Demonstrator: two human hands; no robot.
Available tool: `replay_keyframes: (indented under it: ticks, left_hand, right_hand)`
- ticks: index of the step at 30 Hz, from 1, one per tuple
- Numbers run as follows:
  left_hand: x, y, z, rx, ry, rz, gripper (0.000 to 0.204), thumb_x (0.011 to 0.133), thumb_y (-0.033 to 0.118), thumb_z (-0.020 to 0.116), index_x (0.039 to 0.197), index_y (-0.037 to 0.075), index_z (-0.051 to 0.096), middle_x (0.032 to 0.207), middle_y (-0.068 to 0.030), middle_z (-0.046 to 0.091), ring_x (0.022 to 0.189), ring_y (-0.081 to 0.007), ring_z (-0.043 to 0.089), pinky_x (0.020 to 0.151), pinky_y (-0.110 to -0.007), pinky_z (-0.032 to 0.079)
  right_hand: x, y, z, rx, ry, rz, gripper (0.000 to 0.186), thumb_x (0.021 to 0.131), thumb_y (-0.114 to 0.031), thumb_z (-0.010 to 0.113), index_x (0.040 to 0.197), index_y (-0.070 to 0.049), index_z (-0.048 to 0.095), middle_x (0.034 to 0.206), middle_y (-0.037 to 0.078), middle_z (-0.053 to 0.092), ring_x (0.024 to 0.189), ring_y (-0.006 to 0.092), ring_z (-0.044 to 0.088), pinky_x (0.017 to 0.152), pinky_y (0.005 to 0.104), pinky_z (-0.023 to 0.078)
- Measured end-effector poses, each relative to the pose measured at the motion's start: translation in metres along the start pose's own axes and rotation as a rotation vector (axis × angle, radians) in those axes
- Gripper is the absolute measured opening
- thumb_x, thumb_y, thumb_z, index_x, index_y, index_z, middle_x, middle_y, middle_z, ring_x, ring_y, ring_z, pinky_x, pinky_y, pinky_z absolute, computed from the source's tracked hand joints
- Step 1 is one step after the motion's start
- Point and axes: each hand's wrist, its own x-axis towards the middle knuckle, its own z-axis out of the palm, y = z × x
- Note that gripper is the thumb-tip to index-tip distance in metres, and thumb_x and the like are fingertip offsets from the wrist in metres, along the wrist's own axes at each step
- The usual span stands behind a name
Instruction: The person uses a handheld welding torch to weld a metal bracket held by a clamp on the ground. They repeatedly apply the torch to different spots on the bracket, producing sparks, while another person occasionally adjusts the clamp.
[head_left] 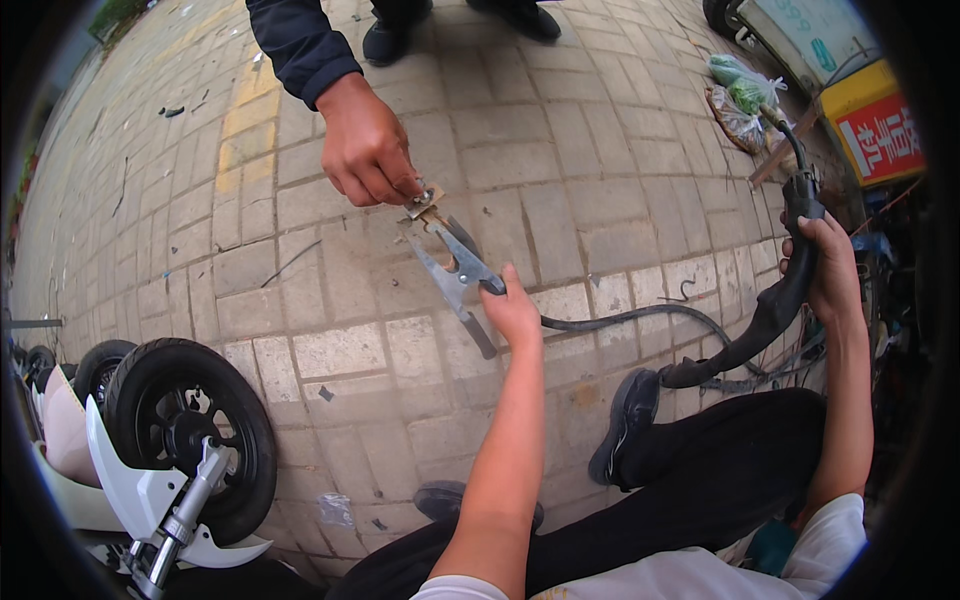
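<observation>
My left hand is closed around one handle of a metal spring clamp, a welding ground clamp, held above the paving. The other handle hangs free to its lower left. A small metal piece is at the clamp's far end, pinched there by another person's hand in a dark sleeve. Whether the jaws grip it, I cannot tell. On the right, my right hand wraps around a black welding torch. Its bent neck and nozzle point up, and its thick sheathed cable droops below.
A white scooter's black front wheel stands at the lower left. The other person's dark shoes are at the top. Plastic bags lie at the upper right, near a yellow and red box. A black cable runs between clamp and torch side.
</observation>
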Motion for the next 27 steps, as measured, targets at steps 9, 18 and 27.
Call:
replay_keyframes:
  ticks: [9, 18, 27]
  left_hand:
    - [0.002, -0.002, -0.001, 0.004, 0.006, -0.011, 0.047, 0.096, 0.032, 0.067, 0.118, -0.009, 0.057, 0.103, -0.0178, 0.068, 0.094, -0.0298, 0.063, 0.089, -0.04, 0.047]
    - [0.009, -0.019, -0.003, -0.003, 0.006, -0.029, 0.045, 0.096, 0.031, 0.069, 0.114, -0.009, 0.057, 0.099, -0.0168, 0.067, 0.091, -0.0273, 0.061, 0.086, -0.039, 0.048]
    - [0.012, -0.029, -0.005, -0.006, 0.004, -0.112, 0.043, 0.096, 0.032, 0.069, 0.108, -0.009, 0.057, 0.095, -0.0156, 0.066, 0.088, -0.0283, 0.06, 0.084, -0.04, 0.048]
  right_hand:
    - [0.002, -0.001, 0.002, -0.008, -0.015, 0.001, 0.029, 0.089, -0.014, 0.062, 0.113, 0.001, 0.054, 0.101, 0.009, 0.063, 0.07, 0.0128, 0.062, 0.058, 0.0305, 0.055]
    - [0.007, 0.004, -0.004, -0.024, -0.008, 0.018, 0.033, 0.091, -0.016, 0.06, 0.12, -0.001, 0.054, 0.105, 0.009, 0.064, 0.072, 0.0118, 0.06, 0.057, 0.0285, 0.055]
    - [0.004, 0.002, -0.001, -0.008, -0.034, -0.006, 0.031, 0.09, -0.015, 0.061, 0.116, 0.0, 0.054, 0.103, 0.009, 0.062, 0.071, 0.0125, 0.061, 0.059, 0.0298, 0.055]
